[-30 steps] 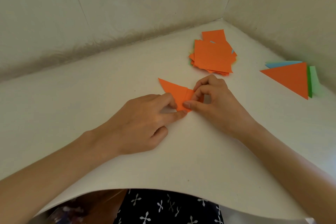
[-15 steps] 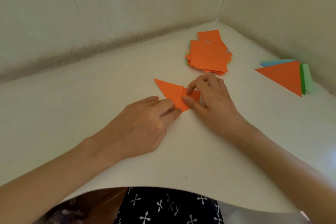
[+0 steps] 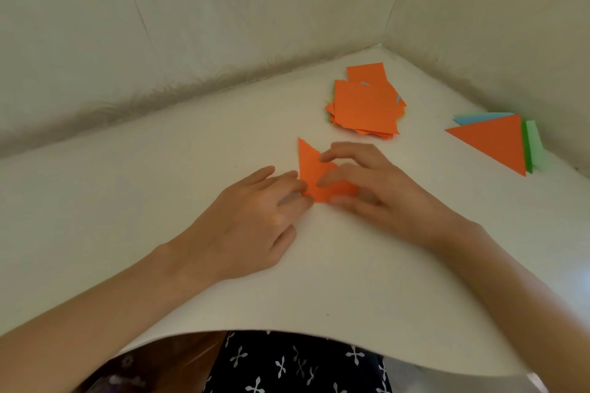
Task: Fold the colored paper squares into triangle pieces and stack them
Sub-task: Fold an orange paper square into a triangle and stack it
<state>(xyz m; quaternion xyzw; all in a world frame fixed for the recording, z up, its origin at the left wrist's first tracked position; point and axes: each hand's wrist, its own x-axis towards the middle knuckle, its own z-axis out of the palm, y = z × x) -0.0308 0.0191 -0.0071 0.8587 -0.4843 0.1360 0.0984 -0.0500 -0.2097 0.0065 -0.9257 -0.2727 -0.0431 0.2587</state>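
While the white tabletop (image 3: 159, 201) spreads wide under both my forearms, my two grips meet near its middle. My left grip (image 3: 252, 220) lies nearly flat, fingers straight and holding nothing, their tips pressing down on the left edge of the paper. My right grip (image 3: 376, 191) is curled, index finger and thumb bent in, pinching the paper's lower part, which is blurred there. Beyond my right grip, apart from it, lies a loose pile of orange squares (image 3: 364, 105) with slivers of other colours at its edges. Well off to the right of that grip sits the stack of folded triangles (image 3: 498, 140), orange on top, blue and green peeking out. Smallest is the orange piece (image 3: 311, 166) between my grips, its sharp point aimed away from me.
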